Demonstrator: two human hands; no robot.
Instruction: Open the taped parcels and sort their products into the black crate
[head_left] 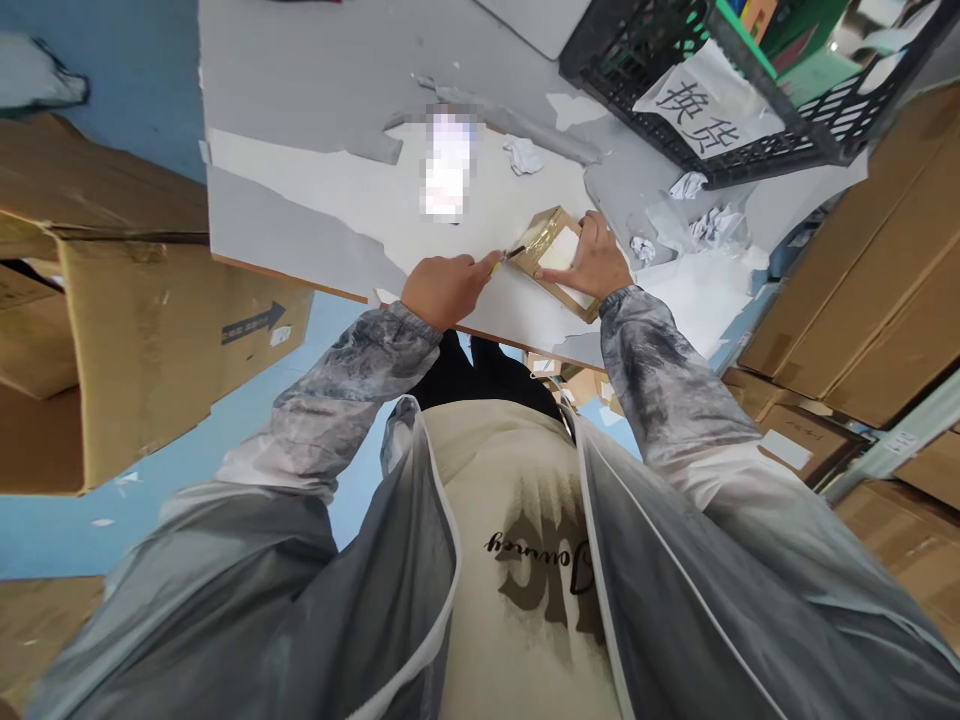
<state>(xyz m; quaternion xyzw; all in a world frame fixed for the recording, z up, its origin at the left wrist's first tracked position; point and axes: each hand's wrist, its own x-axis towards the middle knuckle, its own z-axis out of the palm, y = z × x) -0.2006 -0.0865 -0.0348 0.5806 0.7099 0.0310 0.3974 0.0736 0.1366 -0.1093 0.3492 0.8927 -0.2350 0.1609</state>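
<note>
My left hand (450,288) is closed around a utility knife (496,264) with a bit of yellow showing on it; most of its handle is hidden in the fist. The dark blade points right and meets the near left end of a small cardboard box (556,228). Shiny clear tape runs over this box, and a white label covers part of its top. My right hand (596,255) grips the box from the right, thumb across the label and fingers over the far edge. The box rests tilted at an angle on the worktable (300,215), close to its front edge.
A lit phone (448,165), blurred out, lies beyond my left hand. Crumpled paper (523,156) and scraps (716,225) litter the table. At back right stands a black plastic crate (750,175) with a paper sign. Large cartons flank me: an open one (150,350) left, stacked ones (855,270) right.
</note>
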